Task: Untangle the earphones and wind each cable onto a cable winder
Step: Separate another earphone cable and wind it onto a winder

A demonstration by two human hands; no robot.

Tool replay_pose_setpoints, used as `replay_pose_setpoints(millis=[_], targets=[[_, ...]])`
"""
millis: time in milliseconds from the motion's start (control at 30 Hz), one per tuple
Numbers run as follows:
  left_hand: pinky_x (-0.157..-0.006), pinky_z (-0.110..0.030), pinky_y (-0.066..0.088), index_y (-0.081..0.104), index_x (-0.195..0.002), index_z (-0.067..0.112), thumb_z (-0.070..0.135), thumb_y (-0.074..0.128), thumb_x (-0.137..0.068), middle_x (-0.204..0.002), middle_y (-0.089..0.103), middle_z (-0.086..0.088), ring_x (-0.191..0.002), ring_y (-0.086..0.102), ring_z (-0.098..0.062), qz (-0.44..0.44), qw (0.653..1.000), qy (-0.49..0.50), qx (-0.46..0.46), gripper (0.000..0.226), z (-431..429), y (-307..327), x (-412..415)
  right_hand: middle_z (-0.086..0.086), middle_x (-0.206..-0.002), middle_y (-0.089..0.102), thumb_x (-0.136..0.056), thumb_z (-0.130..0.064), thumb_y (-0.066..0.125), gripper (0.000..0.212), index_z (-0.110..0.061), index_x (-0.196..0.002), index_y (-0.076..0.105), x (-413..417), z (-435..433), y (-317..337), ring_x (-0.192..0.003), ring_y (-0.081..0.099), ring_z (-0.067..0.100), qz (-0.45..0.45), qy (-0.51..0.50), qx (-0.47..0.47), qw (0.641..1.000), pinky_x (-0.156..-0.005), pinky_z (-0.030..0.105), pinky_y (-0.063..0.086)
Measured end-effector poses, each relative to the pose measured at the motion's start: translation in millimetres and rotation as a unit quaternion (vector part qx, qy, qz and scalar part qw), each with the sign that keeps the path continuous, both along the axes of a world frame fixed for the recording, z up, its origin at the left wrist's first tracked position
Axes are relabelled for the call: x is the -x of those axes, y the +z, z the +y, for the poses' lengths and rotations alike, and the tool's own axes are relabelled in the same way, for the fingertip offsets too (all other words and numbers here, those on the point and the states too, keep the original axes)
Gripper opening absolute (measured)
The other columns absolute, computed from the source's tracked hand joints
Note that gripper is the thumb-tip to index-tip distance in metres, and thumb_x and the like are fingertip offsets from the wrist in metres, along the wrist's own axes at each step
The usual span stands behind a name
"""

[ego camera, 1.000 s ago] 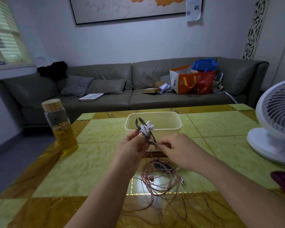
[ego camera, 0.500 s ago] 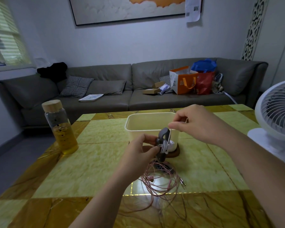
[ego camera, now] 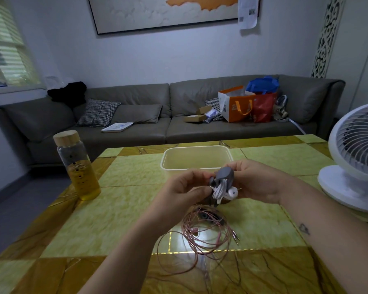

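The left hand (ego camera: 184, 186) pinches the grey cable winder (ego camera: 224, 174) with curled fingers. The white earphones (ego camera: 220, 190) sit wound on it between both hands' fingertips, and the right hand (ego camera: 258, 183) grips its other side. This winding seems nearly done; next, the pink earphones (ego camera: 204, 230), tangled below the fingers, need sorting.

Hands, two: left hand (ego camera: 187, 187), right hand (ego camera: 257, 183); grey winder (ego camera: 224, 174), one; white earphone set (ego camera: 221, 190), one; pink cable tangle (ego camera: 204, 230), one heap; beige tub (ego camera: 196, 147), one; bottle (ego camera: 79, 166), one; fan (ego camera: 357, 158), one; shopping bags (ego camera: 236, 105), three.
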State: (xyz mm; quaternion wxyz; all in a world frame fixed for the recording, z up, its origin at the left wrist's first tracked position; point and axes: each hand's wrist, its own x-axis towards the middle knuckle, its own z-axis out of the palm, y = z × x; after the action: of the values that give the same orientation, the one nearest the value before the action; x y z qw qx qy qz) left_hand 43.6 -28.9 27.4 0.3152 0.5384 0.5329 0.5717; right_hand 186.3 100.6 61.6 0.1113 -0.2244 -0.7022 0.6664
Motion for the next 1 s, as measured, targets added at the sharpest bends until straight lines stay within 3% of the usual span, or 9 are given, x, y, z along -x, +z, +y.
replay_pose_setpoints(millis=[67, 133, 267, 367, 467, 600, 700, 800, 1000], targets=[[-0.079, -0.034, 0.056, 0.074, -0.097, 0.023, 0.002, 0.060, -0.089, -0.091, 0.065, -0.007, -0.084, 0.064, -0.019, -0.010, 1.000, 0.021, -0.009, 0.027, 3, -5, 2, 0.007, -0.073, 0.068, -0.082, -0.010, 0.061, 0.006, -0.006, -0.087, 0.062, 6, -4, -5, -0.059, 0.063, 0.013, 0.009, -0.022, 0.006, 1.000, -0.056, 0.024, 0.052], [-0.082, -0.041, 0.055, 0.075, -0.098, 0.035, 0.014, 0.063, -0.088, -0.085, 0.059, -0.013, -0.080, 0.060, -0.024, -0.007, 0.999, 0.049, -0.006, 0.026, 6, -8, 1, 0.008, -0.074, 0.068, -0.091, -0.001, 0.054, 0.010, -0.006, -0.086, 0.062, 12, -7, -10, -0.059, 0.063, 0.014, 0.014, -0.072, -0.022, 0.997, -0.054, 0.024, 0.051], [-0.063, -0.020, 0.055, 0.069, -0.103, 0.028, 0.005, 0.048, -0.098, -0.080, 0.074, 0.004, -0.071, 0.068, -0.008, -0.028, 0.996, 0.087, 0.007, 0.032, 9, -7, -7, 0.010, -0.083, 0.072, -0.093, -0.009, 0.057, 0.011, -0.011, -0.085, 0.065, 22, -10, -24, -0.074, 0.070, 0.023, 0.043, -0.181, -0.107, 0.977, -0.073, 0.040, 0.059], [-0.076, -0.025, 0.057, 0.068, -0.108, 0.030, -0.001, 0.040, -0.099, -0.089, 0.074, 0.008, -0.081, 0.069, -0.006, -0.072, 0.992, 0.104, 0.014, 0.042, 13, -13, -9, 0.009, -0.078, 0.070, -0.090, -0.018, 0.063, 0.010, -0.012, -0.082, 0.062, 27, -15, -27, -0.062, 0.069, 0.011, 0.074, -0.240, -0.185, 0.950, -0.055, 0.023, 0.055], [-0.084, -0.025, 0.051, 0.059, -0.126, 0.039, 0.015, 0.055, -0.088, -0.107, 0.070, 0.011, -0.100, 0.066, -0.004, -0.107, 0.990, 0.086, 0.006, 0.046, 13, -23, -12, 0.007, -0.079, 0.068, -0.089, -0.020, 0.065, 0.013, -0.015, -0.078, 0.060, 29, -21, -25, -0.060, 0.066, 0.004, 0.105, -0.292, -0.235, 0.921, -0.049, 0.010, 0.047], [-0.082, -0.017, 0.050, 0.049, -0.129, 0.037, 0.021, 0.069, -0.086, -0.113, 0.068, 0.008, -0.103, 0.065, -0.001, -0.111, 0.983, 0.139, -0.055, 0.050, 19, -28, -19, 0.001, -0.079, 0.066, -0.085, -0.020, 0.069, 0.011, -0.015, -0.078, 0.062, 32, -33, -27, -0.065, 0.064, -0.004, 0.117, -0.266, -0.250, 0.924, -0.054, 0.008, 0.048], [-0.084, -0.027, 0.052, 0.057, -0.117, 0.025, 0.019, 0.066, -0.078, -0.099, 0.073, 0.006, -0.096, 0.069, -0.011, -0.223, 0.956, 0.160, -0.104, 0.040, 22, -25, -19, 0.006, -0.083, 0.071, -0.081, -0.020, 0.072, 0.010, -0.011, -0.083, 0.067, 31, -33, -24, -0.068, 0.069, 0.012, 0.144, -0.229, -0.129, 0.954, -0.063, 0.018, 0.054], [-0.077, -0.025, 0.053, 0.057, -0.109, 0.018, 0.020, 0.066, -0.069, -0.092, 0.067, 0.000, -0.083, 0.069, -0.006, -0.270, 0.944, 0.149, -0.119, 0.041, 20, -21, -16, -0.002, -0.072, 0.070, -0.078, -0.020, 0.073, 0.011, -0.012, -0.084, 0.069, 24, -24, -18, -0.063, 0.061, 0.012, 0.139, -0.202, -0.040, 0.969, -0.064, 0.024, 0.053], [-0.067, -0.021, 0.056, 0.058, -0.096, 0.009, 0.008, 0.061, -0.071, -0.080, 0.068, -0.007, -0.071, 0.068, -0.010, -0.344, 0.931, 0.057, -0.110, 0.025, 11, -16, -15, -0.001, -0.076, 0.069, -0.075, -0.018, 0.074, 0.013, -0.013, -0.086, 0.070, 13, -10, -2, -0.070, 0.062, 0.011, 0.078, -0.158, -0.109, 0.978, -0.072, 0.027, 0.053]])
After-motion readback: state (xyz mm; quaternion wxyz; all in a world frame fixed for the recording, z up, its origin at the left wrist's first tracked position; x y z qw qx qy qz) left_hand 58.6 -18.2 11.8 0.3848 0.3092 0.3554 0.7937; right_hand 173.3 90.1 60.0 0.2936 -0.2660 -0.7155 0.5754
